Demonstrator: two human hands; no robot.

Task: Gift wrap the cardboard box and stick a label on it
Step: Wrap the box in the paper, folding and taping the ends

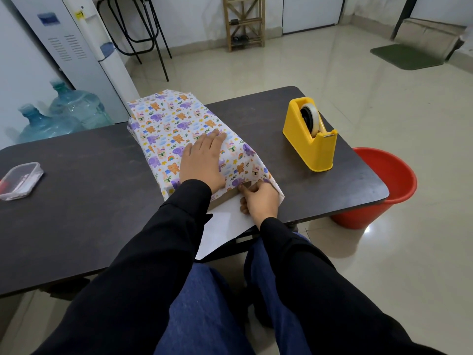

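The cardboard box (223, 200) lies in the middle of the dark table, almost wholly covered by wrapping paper (169, 124) printed with purple elephants, bears and rainbows. Only a brown strip of the box shows at its near end. My left hand (203, 162) lies flat on top of the papered box, fingers straight. My right hand (258, 201) is at the near right corner, fingers curled and pinching the paper's edge against the box end. The paper's white underside (225, 226) hangs over the table's near edge.
A yellow tape dispenser (311, 137) with a tape roll stands on the table's (76, 201) right side. A clear plastic container (20, 180) sits at the left edge. A red bucket (384, 188) stands on the floor by the right end. Water jugs (64, 111) stand behind.
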